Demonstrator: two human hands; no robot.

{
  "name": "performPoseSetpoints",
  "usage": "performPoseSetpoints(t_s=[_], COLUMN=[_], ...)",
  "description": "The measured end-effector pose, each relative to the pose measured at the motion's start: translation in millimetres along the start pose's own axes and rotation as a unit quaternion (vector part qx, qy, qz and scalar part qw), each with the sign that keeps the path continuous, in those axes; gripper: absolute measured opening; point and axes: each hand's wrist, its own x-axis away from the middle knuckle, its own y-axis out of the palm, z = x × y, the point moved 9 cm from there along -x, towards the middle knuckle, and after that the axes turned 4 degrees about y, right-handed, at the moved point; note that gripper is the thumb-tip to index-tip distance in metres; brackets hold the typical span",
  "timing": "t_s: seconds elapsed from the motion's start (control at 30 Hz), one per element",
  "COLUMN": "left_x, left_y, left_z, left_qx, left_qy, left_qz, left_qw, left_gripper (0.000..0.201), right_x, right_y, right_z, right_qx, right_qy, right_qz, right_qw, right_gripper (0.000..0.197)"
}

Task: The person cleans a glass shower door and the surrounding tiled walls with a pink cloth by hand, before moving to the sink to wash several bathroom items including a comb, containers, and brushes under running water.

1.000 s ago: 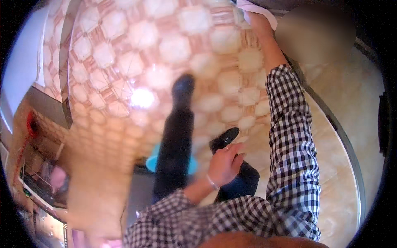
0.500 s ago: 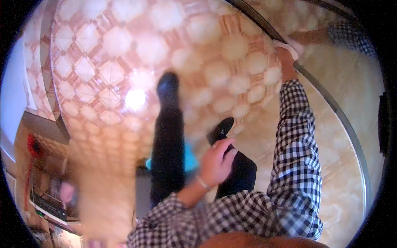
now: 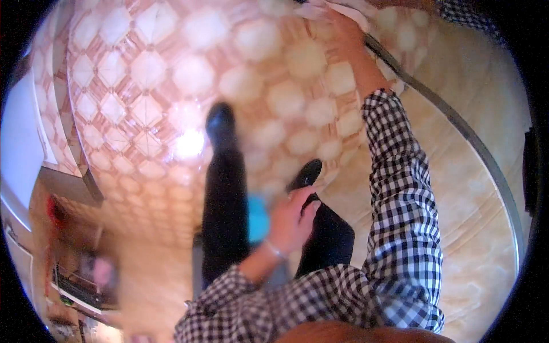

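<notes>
Nearest the body, the left hand [image 3: 289,226] hangs loosely curled beside the right trouser leg [image 3: 329,240], apparently grasping nothing; whether it touches the knee I cannot tell. Just left of it, a teal basin [image 3: 258,220] shows partly behind the left trouser leg [image 3: 225,200]. Farther out, to the right of that hand, the checked sleeve [image 3: 403,194] leads up to the right hand [image 3: 343,28], stretched forward and grasping a pale pink cloth [image 3: 351,11]. Its fingertips are hard to make out, so how tightly they clench is unclear. The cloth, around and beyond that hand, looks light, soft and limp, hardly breakable; bunching its middle under the palm should hold it best. A dark strip [image 3: 426,88] runs close beside the right hand.
</notes>
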Motion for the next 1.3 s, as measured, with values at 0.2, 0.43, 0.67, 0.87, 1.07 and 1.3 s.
performPoseSetpoints(t_s=[0.2, 0.43, 0.67, 0.87, 1.07, 1.3], left_x=[-1.4, -6.7, -41.5, -59.8, -75.5, -68.2], left_y=[-8.4, -15.6, -9.8, -7.1, -1.1, -8.6], left_z=[1.7, 3.1, -38.3, -83.0, -74.6, -49.6], left_qx=[0.012, 0.031, -0.036, -0.088, -0.099, -0.150], left_qy=[-0.031, -0.005, -0.015, 0.006, -0.014, 0.002], left_qz=[0.005, 0.036, 0.052, 0.077, 0.069, 0.079], left_qw=[0.999, 0.999, 0.998, 0.993, 0.993, 0.986], left_gripper=[0.032, 0.028, 0.028, 0.028, 0.027, 0.025], right_x=[51.1, 37.6, 25.1, 100.5, 131.5, 45.1], right_y=[-73.4, -48.7, -38.8, -173.6, -270.5, -69.5], right_z=[88.1, 92.1, 0.5, -81.5, -119.3, -80.4], right_qx=[0.123, 0.276, -0.068, -0.355, -0.355, -0.082], right_qy=[0.093, 0.137, 0.150, -0.113, -0.151, -0.036], right_qz=[-0.004, -0.036, 0.025, 0.192, 0.212, -0.005], right_qw=[0.988, 0.950, 0.986, 0.908, 0.898, 0.996], right_gripper=[0.037, 0.038, 0.031, 0.031, 0.034, 0.043])
